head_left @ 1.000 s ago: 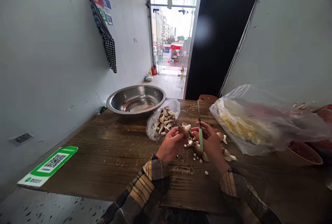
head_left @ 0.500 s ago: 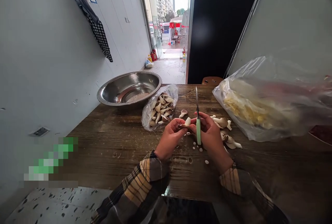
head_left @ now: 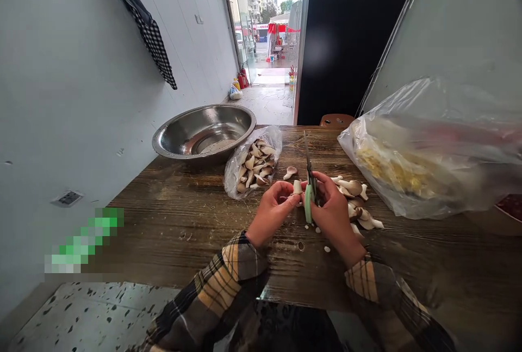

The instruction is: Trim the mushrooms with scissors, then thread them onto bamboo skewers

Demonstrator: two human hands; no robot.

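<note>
Over the dark wooden tabletop (head_left: 196,232), the left hand (head_left: 269,215) pinches a mushroom (head_left: 297,186), its pale stem pointing up. Just beside it, the right hand (head_left: 332,216) is closed around green-handled scissors (head_left: 309,204), long axis and blades directed away from the person; whether the hands touch is unclear. Loose mushrooms (head_left: 369,220) lie to the right. Farther off, a large plastic bag (head_left: 408,208) holds something yellow, a smaller clear bag (head_left: 231,179) contains mushrooms, and a steel basin (head_left: 165,140) stands behind it, leftward.
</note>
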